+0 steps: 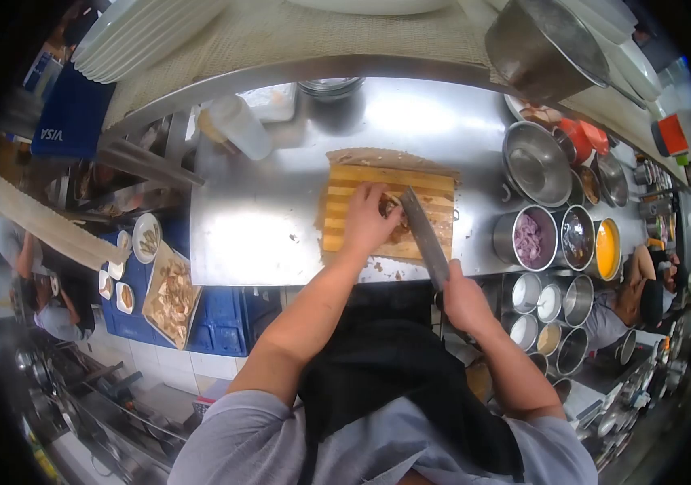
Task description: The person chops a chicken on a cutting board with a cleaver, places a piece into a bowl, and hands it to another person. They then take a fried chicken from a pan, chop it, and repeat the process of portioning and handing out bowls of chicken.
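Observation:
On a striped wooden cutting board (345, 176), my left hand (368, 220) curls its fingers over a brownish piece of food (399, 233), perhaps meat, partly hidden beneath them. My right hand (467, 302) is closed round the handle of a broad-bladed cleaver (424, 234). The blade slants across the right part of the board, its far end close to my left fingertips. Under the board lies a brown, stained cloth or paper (394, 157) that sticks out at the back. Small crumbs are scattered on the board and along its front edge.
Steel bowls (536, 164) and pots stand at the right, one with sliced purple onion (528, 240), another with orange liquid (606, 239). At the left, a tray of chopped food (174, 295) rests on a blue cabinet (220, 319). A shelf edge (345, 66) runs overhead. Other people work on both sides.

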